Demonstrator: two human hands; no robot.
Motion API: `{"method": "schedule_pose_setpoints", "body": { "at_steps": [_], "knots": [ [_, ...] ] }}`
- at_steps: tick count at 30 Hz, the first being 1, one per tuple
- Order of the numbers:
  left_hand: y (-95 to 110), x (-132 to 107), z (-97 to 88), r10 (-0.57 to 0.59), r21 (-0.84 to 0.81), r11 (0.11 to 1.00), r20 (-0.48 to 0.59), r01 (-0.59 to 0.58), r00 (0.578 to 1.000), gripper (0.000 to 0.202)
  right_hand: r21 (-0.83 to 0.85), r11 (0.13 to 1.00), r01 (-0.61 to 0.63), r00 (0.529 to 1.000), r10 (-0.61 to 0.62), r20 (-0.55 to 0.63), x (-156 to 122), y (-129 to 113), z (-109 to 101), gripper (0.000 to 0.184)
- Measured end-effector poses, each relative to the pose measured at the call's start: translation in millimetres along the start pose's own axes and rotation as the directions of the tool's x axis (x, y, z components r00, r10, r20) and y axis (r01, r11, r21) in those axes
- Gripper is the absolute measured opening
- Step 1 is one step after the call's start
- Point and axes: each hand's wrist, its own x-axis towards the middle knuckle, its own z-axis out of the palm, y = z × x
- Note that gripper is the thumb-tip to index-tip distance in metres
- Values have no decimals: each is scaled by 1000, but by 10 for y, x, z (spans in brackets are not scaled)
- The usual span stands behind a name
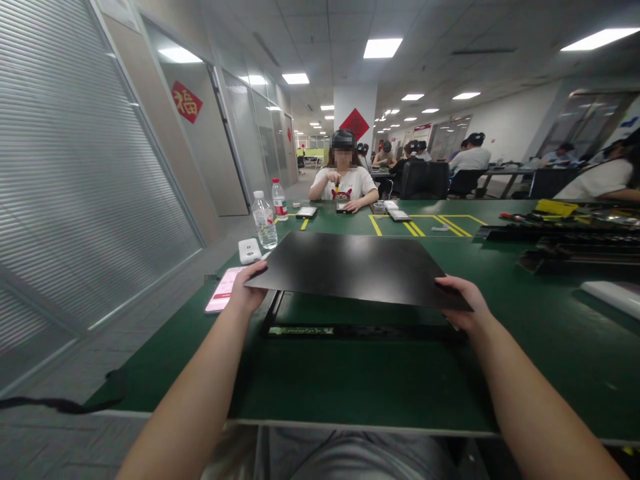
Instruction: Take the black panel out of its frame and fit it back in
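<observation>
A thin, glossy black rectangular panel (350, 267) is held level by its two short sides, above the green table. My left hand (250, 288) grips its left edge, thumb on top and fingers beneath. At the opposite edge my right hand (463, 301) pinches the near right corner the same way. Under the panel lies a black rectangular frame (390, 331); its near bar carries a green circuit strip (300, 331) at the left. The panel hides the frame's far part.
A phone (223, 293), a white power bank (249, 251) and two water bottles (265, 223) stand along the left. Black frame strips (565, 257) are piled at right, near a white bar (613, 300). A person (345, 177) sits across the green table (360, 383) with small devices.
</observation>
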Motion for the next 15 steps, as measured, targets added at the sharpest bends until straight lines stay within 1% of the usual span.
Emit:
{"method": "schedule_pose_setpoints", "body": {
  "at_steps": [2,5,8,11,13,15],
  "knots": [
    [3,-7,4,2,-15,1000,-7,-2,1000,18,-61,996,-64,997,66,32,18,-22,-27,26],
    [10,-21,9,12,4,1000,-4,-12,1000,16,-125,990,-71,997,75,23,62,-31,-64,23],
    [0,-21,11,37,44,998,12,-37,999,17,-151,989,-11,999,6,-32,127,-22,-105,24],
    [-32,-2,14,73,57,996,41,-75,996,19,-195,979,59,988,-85,-126,175,-11,-134,36],
    [-57,19,8,88,75,993,67,-93,994,21,-291,952,96,968,-158,-197,176,-3,-123,49],
    [-80,43,-9,93,104,989,90,-102,992,20,-431,897,98,946,-218,-239,149,4,-87,57]
  ]
}}
